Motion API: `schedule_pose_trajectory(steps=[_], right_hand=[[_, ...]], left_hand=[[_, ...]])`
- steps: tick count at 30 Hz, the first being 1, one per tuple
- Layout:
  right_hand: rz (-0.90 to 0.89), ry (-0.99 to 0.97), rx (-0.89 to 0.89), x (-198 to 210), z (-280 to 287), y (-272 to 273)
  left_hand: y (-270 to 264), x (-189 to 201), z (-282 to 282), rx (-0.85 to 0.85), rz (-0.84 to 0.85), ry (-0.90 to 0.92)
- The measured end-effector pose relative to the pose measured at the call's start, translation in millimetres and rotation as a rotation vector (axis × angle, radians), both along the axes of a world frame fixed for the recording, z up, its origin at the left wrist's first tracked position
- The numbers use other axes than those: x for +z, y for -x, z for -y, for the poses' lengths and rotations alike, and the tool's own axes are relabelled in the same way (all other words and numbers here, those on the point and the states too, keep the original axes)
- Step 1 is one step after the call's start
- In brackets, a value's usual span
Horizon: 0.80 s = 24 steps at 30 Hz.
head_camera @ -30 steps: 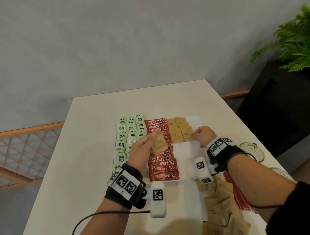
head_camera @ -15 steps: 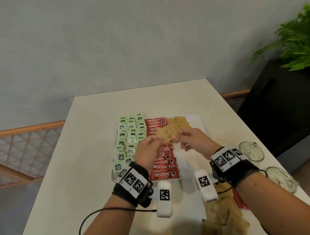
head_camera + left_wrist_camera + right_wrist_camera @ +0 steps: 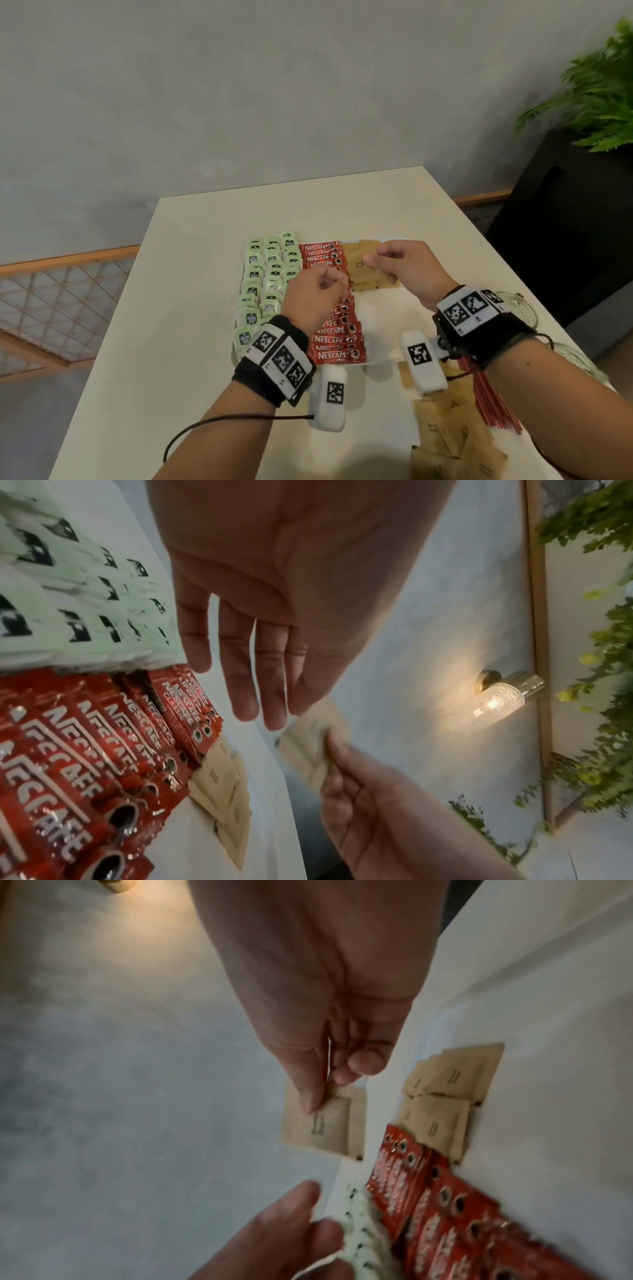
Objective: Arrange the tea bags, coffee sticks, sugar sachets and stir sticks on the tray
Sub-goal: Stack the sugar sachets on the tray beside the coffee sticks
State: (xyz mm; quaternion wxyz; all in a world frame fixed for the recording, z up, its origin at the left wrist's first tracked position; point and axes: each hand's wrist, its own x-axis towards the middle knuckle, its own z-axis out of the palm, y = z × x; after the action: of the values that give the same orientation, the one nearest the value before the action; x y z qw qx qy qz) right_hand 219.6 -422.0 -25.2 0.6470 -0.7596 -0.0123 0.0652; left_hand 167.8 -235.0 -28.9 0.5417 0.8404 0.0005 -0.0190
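Our right hand [image 3: 407,270] pinches a brown sugar sachet [image 3: 318,1123] just beyond our empty, loosely open left hand [image 3: 313,301], above the tray's [image 3: 383,329] sachet rows.

Both wrists wear black straps [image 3: 507,337] with white black-patterned marker tags; a white tagged block [image 3: 328,397] and black cable [image 3: 219,425] hang below.

Hospitality lounge or café corner — wall lamp [image 3: 493,702], fern [image 3: 596,92], white table [image 3: 191,308]
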Motion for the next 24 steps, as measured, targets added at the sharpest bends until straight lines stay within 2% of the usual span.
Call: schedule_pose_trajectory(steps=[3, 7, 13, 24], right_hand=[[-0.031, 0.17, -0.119, -25, 18, -11], [-0.177, 0.368, -0.069, -61, 29, -12], [-0.191, 0.364, -0.118, -73, 12, -7], [-0.224, 0.394, -0.183, -68, -3, -16]], left_hand=[[-1, -2, -11, 0.004, -0.031, 0.038], [-1, -10, -20, 0.035, -0.063, 0.09], [-1, -18, -23, -0.005, -0.122, 0.132], [-5, -21, -25, -0.02, -0.081, 0.141]])
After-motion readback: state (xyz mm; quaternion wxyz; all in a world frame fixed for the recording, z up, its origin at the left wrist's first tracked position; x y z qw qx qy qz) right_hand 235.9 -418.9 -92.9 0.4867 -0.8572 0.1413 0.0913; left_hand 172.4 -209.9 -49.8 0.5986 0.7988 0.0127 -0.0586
